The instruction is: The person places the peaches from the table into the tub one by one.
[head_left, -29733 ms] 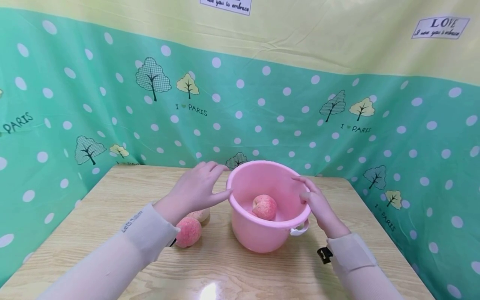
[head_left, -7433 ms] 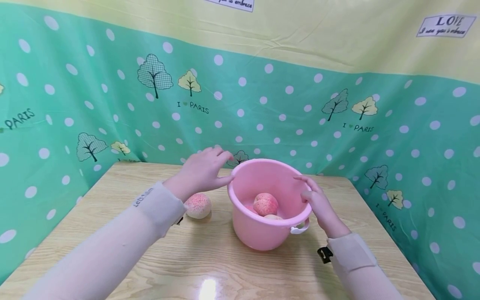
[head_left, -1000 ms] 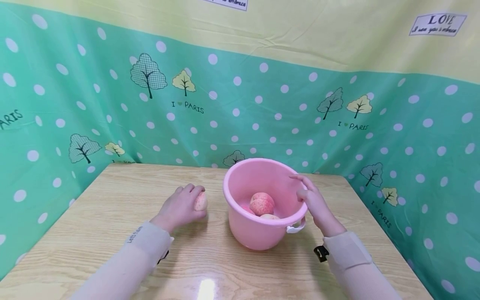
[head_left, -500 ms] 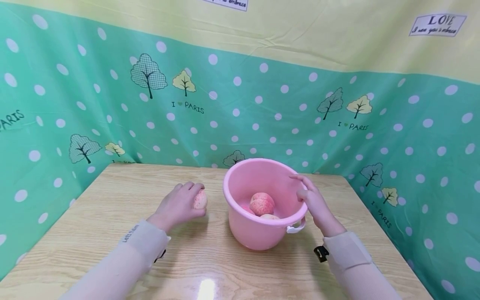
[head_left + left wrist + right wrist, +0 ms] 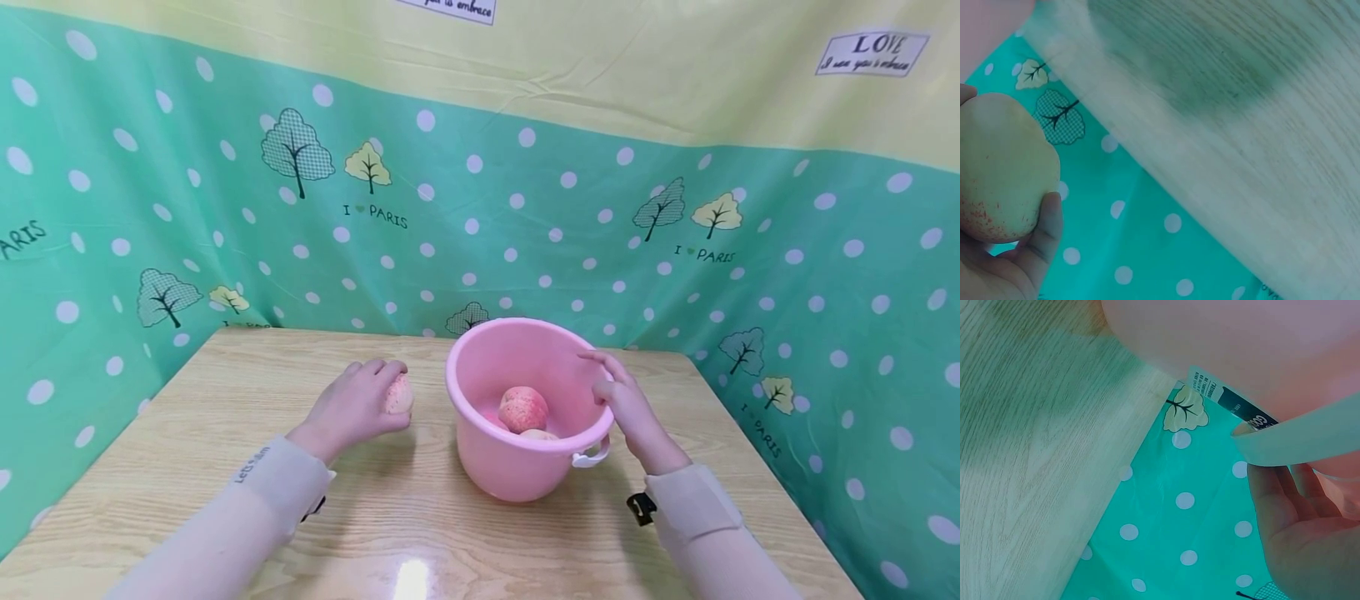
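My left hand [image 5: 352, 408] grips a pale peach with red speckles [image 5: 400, 395] over the table, left of a pink bucket [image 5: 510, 471]. In the left wrist view the peach [image 5: 1004, 165] sits between curled fingers and thumb. On the bucket's right side, my right hand [image 5: 633, 412] holds the rim. The right wrist view has its fingers [image 5: 1275, 500] outside the bucket, by the pale handle [image 5: 1310, 437]. Inside the bucket lies a red peach [image 5: 522, 409], with a paler peach [image 5: 538, 434] half hidden by the near rim and a bit of pink-red beside them.
The wooden table [image 5: 247, 392] is bordered by a green dotted curtain [image 5: 465, 217] at the back and both sides. A label [image 5: 1229, 397] is stuck to the bucket's outside. The bucket's white handle end [image 5: 592, 457] points to the front right.
Since the oldest frame more peaches have come into the bucket, and those at left have gone from the table. Over the last second my left hand, holding a peach, has risen slightly.
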